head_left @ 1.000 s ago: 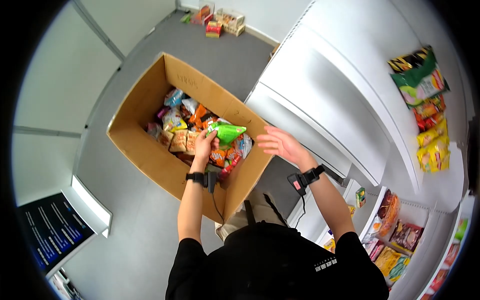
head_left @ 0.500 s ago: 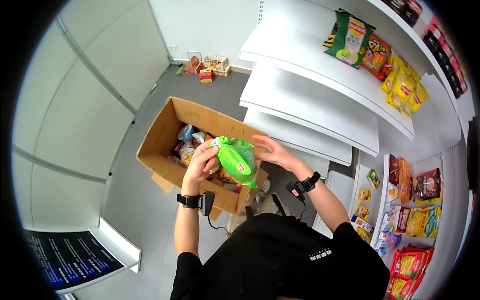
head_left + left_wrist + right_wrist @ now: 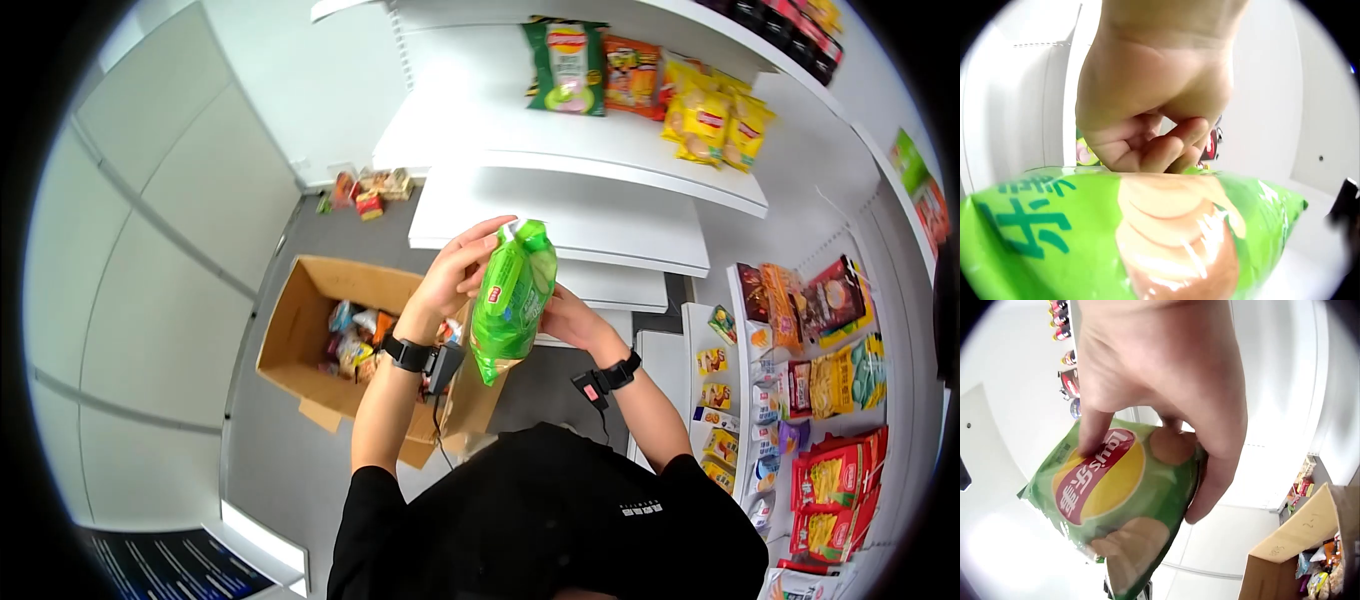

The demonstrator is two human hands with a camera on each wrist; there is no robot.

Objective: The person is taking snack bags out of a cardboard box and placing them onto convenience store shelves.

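Change: green chip bag [image 3: 512,296] lifted higher since earlier, out of the cardboard box [image 3: 300,335], now upright before the white shelves [image 3: 560,215].
Left hand [image 3: 455,270]: fingers curled, gripping bag's upper left edge.
Right hand [image 3: 565,318]: fingers wrapped on bag's right side.

White shelves [image 3: 560,160] run along a white wall, stepped one above another. The upper shelf carries a green bag [image 3: 566,66], an orange bag [image 3: 630,72] and yellow bags [image 3: 712,122] near its right end. A lower rack [image 3: 800,380] at the right holds rows of red, yellow and brown packets. The floor [image 3: 270,450] is grey. An open cardboard box [image 3: 310,340] of mixed snacks stands on it, beside pale wall panels [image 3: 140,260]. Small packets [image 3: 365,190] lie at the floor's far edge.
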